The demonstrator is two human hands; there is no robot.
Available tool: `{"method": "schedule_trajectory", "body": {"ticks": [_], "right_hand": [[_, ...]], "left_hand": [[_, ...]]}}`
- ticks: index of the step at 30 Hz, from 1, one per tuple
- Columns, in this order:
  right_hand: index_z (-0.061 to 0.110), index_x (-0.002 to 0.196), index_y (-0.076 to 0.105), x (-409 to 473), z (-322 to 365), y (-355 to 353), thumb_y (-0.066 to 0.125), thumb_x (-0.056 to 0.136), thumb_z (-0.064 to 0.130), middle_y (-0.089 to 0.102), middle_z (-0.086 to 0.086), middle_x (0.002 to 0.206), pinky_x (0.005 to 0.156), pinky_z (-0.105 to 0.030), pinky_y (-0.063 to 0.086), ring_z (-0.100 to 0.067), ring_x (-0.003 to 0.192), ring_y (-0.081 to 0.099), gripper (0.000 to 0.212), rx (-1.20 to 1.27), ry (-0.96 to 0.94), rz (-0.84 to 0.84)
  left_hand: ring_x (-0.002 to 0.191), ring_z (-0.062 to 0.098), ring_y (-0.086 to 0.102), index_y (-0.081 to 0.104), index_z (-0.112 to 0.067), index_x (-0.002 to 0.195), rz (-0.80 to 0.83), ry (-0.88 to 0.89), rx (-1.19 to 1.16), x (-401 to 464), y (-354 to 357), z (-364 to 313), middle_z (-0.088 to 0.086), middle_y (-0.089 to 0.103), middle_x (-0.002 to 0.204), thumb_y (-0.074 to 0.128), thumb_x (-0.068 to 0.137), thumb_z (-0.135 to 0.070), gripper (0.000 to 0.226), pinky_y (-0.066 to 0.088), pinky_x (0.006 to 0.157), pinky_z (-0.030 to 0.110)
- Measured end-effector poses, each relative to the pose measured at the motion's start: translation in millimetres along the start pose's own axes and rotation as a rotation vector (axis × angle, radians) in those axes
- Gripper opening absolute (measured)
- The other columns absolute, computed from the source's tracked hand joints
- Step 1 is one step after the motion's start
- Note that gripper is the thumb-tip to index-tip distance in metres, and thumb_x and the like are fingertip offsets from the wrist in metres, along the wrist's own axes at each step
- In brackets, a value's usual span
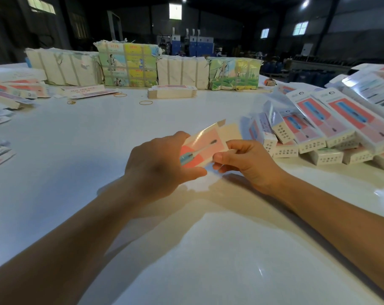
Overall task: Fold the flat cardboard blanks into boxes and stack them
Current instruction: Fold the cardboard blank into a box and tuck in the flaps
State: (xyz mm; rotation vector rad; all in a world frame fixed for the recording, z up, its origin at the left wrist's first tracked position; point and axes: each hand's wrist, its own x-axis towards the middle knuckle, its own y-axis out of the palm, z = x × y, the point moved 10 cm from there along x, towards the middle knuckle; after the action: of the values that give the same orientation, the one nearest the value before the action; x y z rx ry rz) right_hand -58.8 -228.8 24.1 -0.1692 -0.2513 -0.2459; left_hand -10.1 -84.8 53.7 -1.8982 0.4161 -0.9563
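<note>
Both hands hold one pink-and-red cardboard blank (205, 146) printed with a blue toothbrush, just above the white table (98, 137). My left hand (158, 166) grips its near left end, thumb underneath. My right hand (246, 160) pinches its right edge with thumb and fingers. The blank's far flaps stick up, pale on the inside. A pile of folded boxes (318, 133) of the same print lies to the right. A short stack of flat blanks (172, 91) sits further back at the centre.
Wrapped bundles of packed blanks (129, 64) line the far edge of the table. More flat blanks (13, 89) are spread at the left. Rubber bands (146, 103) lie loose near the centre back. Dark warehouse beyond.
</note>
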Motion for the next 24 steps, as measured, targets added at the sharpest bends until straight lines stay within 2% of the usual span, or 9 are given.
{"method": "schedule_trajectory", "body": {"ticks": [3,7,10,13,16,18,20,22,24], "right_hand": [[0.022,0.058,0.074,-0.2,0.9,-1.1,0.073,0.060,0.024,0.068,0.000,0.061,0.062,-0.027,0.054,-0.012,0.057,0.065,0.003,0.005,-0.005,-0.018],[0.024,0.054,0.072,1.4,-1.4,-10.1,0.069,0.076,0.010,0.065,0.005,0.055,0.056,-0.023,0.051,-0.009,0.052,0.061,0.027,-0.011,0.001,-0.080],[0.017,0.062,0.070,1.5,-7.1,-9.8,0.069,0.079,0.009,0.067,0.001,0.060,0.054,-0.023,0.052,-0.011,0.050,0.060,0.018,0.042,0.052,-0.090],[0.012,0.082,0.060,0.8,-10.9,-14.4,0.068,0.082,0.008,0.069,-0.003,0.070,0.051,-0.025,0.050,-0.014,0.049,0.058,0.009,0.070,0.069,-0.160],[0.025,0.098,0.054,-3.6,-4.0,-37.8,0.072,0.081,0.019,0.062,-0.005,0.086,0.048,-0.024,0.047,-0.016,0.059,0.059,0.026,-0.104,0.014,-0.379],[0.029,0.100,0.055,-10.1,10.0,-50.4,0.071,0.082,0.023,0.056,-0.008,0.096,0.048,-0.017,0.046,-0.019,0.070,0.056,0.024,-0.248,-0.076,-0.521],[0.031,0.094,0.062,-12.7,19.9,-48.0,0.067,0.086,0.020,0.058,-0.011,0.100,0.057,-0.017,0.048,-0.018,0.071,0.055,0.015,-0.287,-0.155,-0.536],[0.040,0.085,0.061,-13.2,23.5,-37.5,0.063,0.089,0.017,0.059,-0.007,0.100,0.064,-0.019,0.049,-0.014,0.070,0.055,0.023,-0.305,-0.181,-0.493],[0.045,0.079,0.059,-13.6,26.2,-27.1,0.059,0.092,0.016,0.059,-0.006,0.097,0.058,-0.014,0.046,-0.011,0.070,0.055,0.032,-0.309,-0.190,-0.448]], "left_hand": [[0.077,0.014,0.051,0.047,-0.030,0.113,0.064,-0.069,0.023,-0.4,7.8,7.9,-0.011,0.058,0.098,0.054,0.072,-0.073,0.060,0.040,0.060,0.026],[0.072,0.007,0.052,0.044,-0.032,0.097,0.172,-0.122,0.035,-4.0,17.9,24.3,-0.012,0.052,0.088,0.037,0.056,-0.086,0.068,0.039,0.056,0.024],[0.060,0.005,0.047,0.036,-0.035,0.091,0.119,-0.096,0.120,-0.9,9.3,24.7,-0.018,0.042,0.075,0.038,0.055,-0.086,0.063,0.032,0.048,0.021],[0.051,0.005,0.040,0.029,-0.037,0.091,0.031,-0.038,0.250,0.6,-2.1,16.7,-0.021,0.030,0.067,0.039,0.057,-0.088,0.063,0.025,0.043,0.018],[0.053,0.003,0.041,0.034,-0.034,0.091,0.002,-0.089,0.208,-0.3,-3.1,24.1,-0.019,0.034,0.069,0.036,0.058,-0.088,0.063,0.027,0.045,0.019],[0.057,0.003,0.043,0.038,-0.032,0.090,0.002,-0.140,0.172,-1.1,-2.8,28.6,-0.017,0.039,0.072,0.030,0.054,-0.088,0.067,0.031,0.047,0.020],[0.059,0.006,0.046,0.039,-0.031,0.089,0.009,-0.165,0.163,-1.7,-1.7,28.5,-0.015,0.042,0.075,0.035,0.059,-0.087,0.064,0.031,0.049,0.021],[0.063,0.010,0.048,0.039,-0.031,0.090,0.015,-0.164,0.168,-2.6,-0.1,26.1,-0.014,0.044,0.078,0.042,0.065,-0.084,0.059,0.030,0.049,0.021],[0.065,0.010,0.049,0.039,-0.030,0.093,0.003,-0.146,0.199,-3.8,-0.1,21.9,-0.013,0.045,0.082,0.039,0.065,-0.084,0.060,0.029,0.049,0.019]]}}
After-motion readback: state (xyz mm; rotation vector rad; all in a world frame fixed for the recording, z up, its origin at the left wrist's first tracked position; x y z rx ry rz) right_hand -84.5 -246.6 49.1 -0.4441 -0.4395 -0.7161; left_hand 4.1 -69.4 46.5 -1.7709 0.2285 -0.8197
